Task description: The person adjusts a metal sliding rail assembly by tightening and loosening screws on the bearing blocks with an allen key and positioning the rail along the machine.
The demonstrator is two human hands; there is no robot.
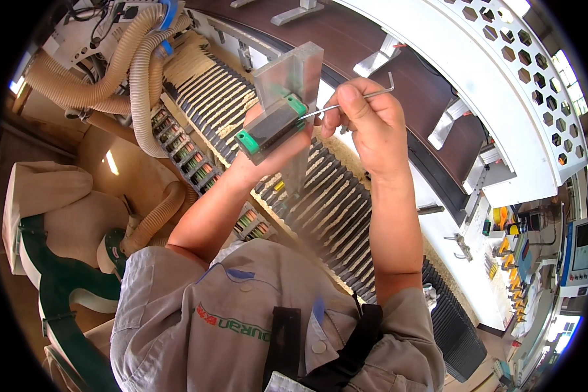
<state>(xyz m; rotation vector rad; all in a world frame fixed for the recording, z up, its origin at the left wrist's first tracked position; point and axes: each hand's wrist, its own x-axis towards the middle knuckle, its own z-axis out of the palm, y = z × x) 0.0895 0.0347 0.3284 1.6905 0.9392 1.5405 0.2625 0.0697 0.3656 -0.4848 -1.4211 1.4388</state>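
In front of my chest my left hand [286, 147] is wrapped round a dark rectangular block [272, 130] with a green piece at each end. Most of its fingers are hidden behind the block. Beside and beyond the block a see-through greyish plate [282, 72] stands up; I cannot tell whether the two are joined. My right hand [372, 121] pinches a thin L-shaped hex key [330, 108] between thumb and fingers. The long arm's tip meets the block near its far green end, and the short bent end sticks up past my knuckles.
Below my hands runs a ribbed black bellows cover [336, 206] strewn with sawdust. A white machine housing [431, 39] curves across the far right. Beige ribbed hoses [140, 85] hang at upper left, above a green-framed dust collector [59, 294]. Yellow-handled tools [513, 274] line the right side.
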